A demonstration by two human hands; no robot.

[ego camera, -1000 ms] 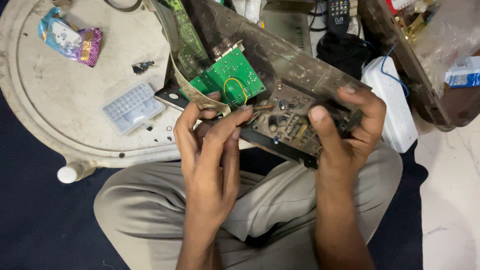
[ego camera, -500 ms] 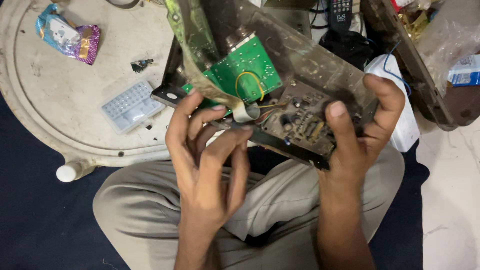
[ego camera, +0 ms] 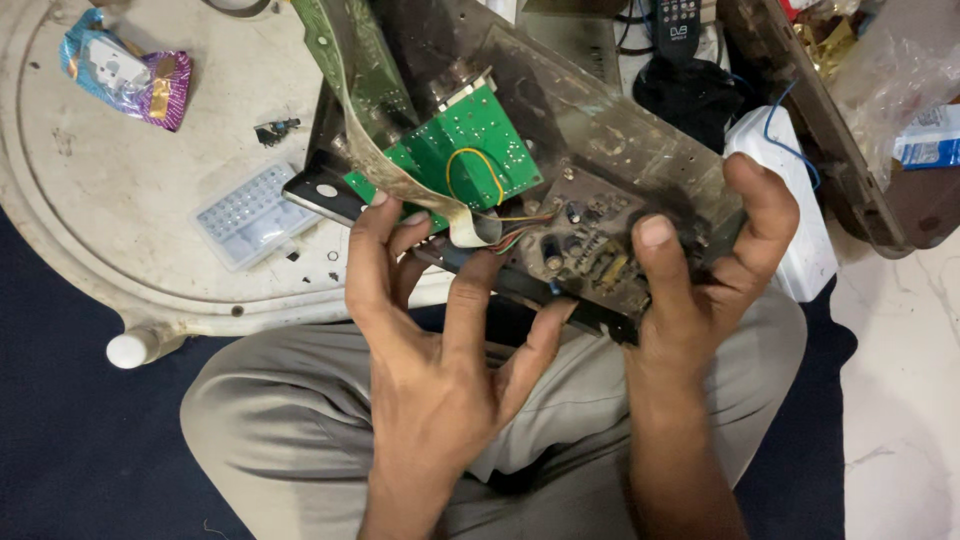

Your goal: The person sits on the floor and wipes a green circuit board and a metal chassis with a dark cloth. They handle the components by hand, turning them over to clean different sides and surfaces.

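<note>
I hold an opened, dirty electronic chassis (ego camera: pixel 610 140) over my lap. A green circuit board (ego camera: pixel 470 160) with a yellow wire loop sits in it, beside a dusty brown board (ego camera: pixel 590 262) with capacitors. My left hand (ego camera: pixel 430 320) grips the chassis's black front edge, fingers up by a pale ribbon cable (ego camera: pixel 400 170). My right hand (ego camera: pixel 710 270) clamps the right side, thumb pressing on the brown board.
An upturned round white table (ego camera: pixel 120 230) lies at left, carrying a clear button pad (ego camera: pixel 250 215), a colourful wrapper (ego camera: pixel 125 75) and a small black part (ego camera: pixel 275 128). A white box (ego camera: pixel 790 210), a remote (ego camera: pixel 680 15) and a plastic bag (ego camera: pixel 900 70) lie at right.
The chassis has tilted up toward me and shifted slightly right. My left fingers have spread along the front edge; my right thumb has slid further onto the brown board.
</note>
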